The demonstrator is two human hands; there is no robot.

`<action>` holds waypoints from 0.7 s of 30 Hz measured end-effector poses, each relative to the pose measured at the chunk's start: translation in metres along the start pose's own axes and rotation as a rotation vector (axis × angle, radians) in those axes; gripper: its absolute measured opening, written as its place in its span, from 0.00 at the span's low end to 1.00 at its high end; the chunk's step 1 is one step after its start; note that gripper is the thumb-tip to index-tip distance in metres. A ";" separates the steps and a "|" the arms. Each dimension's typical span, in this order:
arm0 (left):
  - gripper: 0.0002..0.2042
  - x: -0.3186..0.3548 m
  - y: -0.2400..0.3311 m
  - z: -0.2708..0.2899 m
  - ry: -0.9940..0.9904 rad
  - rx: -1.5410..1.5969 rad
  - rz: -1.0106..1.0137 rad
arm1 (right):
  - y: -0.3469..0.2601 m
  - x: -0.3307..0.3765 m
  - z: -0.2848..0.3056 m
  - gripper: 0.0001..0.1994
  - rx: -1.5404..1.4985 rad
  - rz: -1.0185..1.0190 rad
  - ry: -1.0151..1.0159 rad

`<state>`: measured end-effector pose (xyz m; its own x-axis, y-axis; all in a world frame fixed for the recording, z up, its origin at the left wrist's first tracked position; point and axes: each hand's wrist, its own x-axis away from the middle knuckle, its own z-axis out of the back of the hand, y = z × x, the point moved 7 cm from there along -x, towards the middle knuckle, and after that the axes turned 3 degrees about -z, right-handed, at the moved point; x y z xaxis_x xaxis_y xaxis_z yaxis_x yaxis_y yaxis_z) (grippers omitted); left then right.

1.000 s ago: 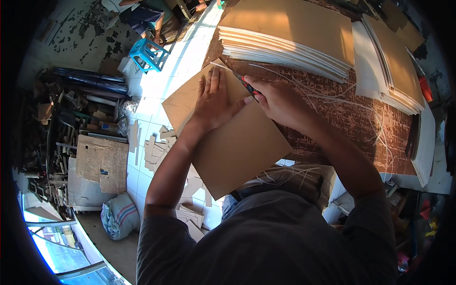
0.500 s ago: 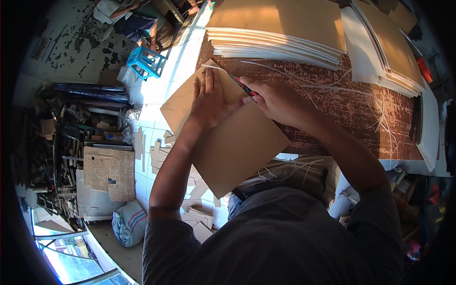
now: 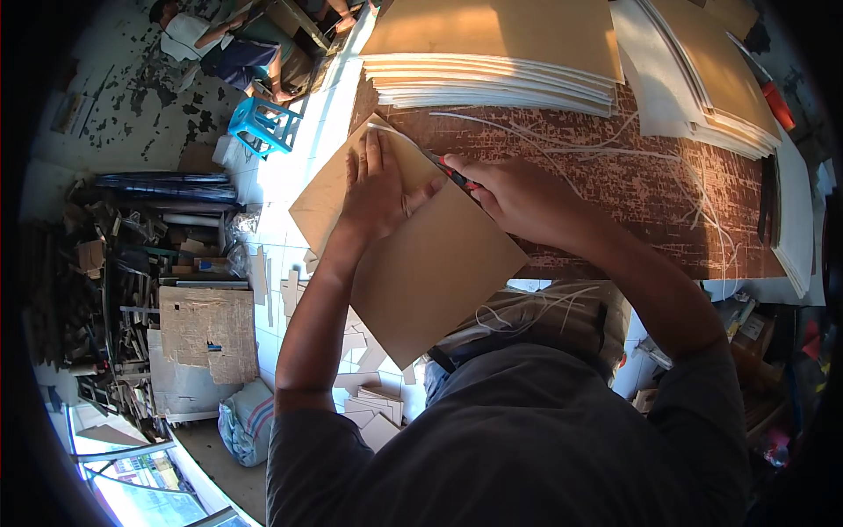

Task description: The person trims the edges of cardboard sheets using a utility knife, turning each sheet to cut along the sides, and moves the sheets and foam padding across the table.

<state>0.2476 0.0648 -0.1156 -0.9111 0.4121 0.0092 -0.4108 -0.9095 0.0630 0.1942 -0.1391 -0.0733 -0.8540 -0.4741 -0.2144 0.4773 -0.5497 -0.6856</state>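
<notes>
While the left hand (image 3: 379,189) lies flat, fingers spread, on the cardboard sheet (image 3: 421,255), the right hand (image 3: 518,198) grips a cutter (image 3: 452,173).

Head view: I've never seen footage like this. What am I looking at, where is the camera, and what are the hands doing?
The camera sits on a person's head and looks down through a fisheye lens, so straight edges bend. The left hand presses flat on a brown cardboard sheet that overhangs the worktable. The right hand grips a red-handled knife against the sheet's edge. Stacks of board lie further back, with thin trimmed strips scattered around. A blue stool stands on the floor.
</notes>
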 end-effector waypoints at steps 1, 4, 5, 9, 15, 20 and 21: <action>0.66 0.000 0.000 0.000 -0.002 -0.004 -0.006 | -0.001 0.002 0.001 0.25 0.003 -0.026 -0.020; 0.65 0.001 0.001 0.001 0.005 0.003 -0.014 | -0.001 0.012 0.002 0.25 0.001 -0.063 -0.036; 0.66 0.000 0.002 0.001 -0.002 0.005 -0.001 | 0.001 0.017 0.003 0.25 0.000 -0.075 -0.035; 0.66 0.000 0.005 0.002 -0.015 0.016 0.016 | 0.005 0.036 0.006 0.26 -0.088 -0.137 -0.064; 0.63 0.002 0.003 0.001 0.021 0.032 0.024 | -0.013 0.075 0.027 0.25 0.021 -0.214 -0.143; 0.56 0.009 0.000 0.004 0.146 0.054 0.038 | -0.028 0.117 0.050 0.28 0.014 -0.126 0.099; 0.54 0.010 0.001 0.005 0.190 0.089 0.043 | -0.031 0.125 0.055 0.29 0.008 -0.105 0.170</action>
<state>0.2380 0.0685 -0.1103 -0.9211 0.3480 -0.1744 -0.3746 -0.9143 0.1541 0.0840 -0.2187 -0.0408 -0.9214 -0.2915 -0.2571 0.3851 -0.5954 -0.7051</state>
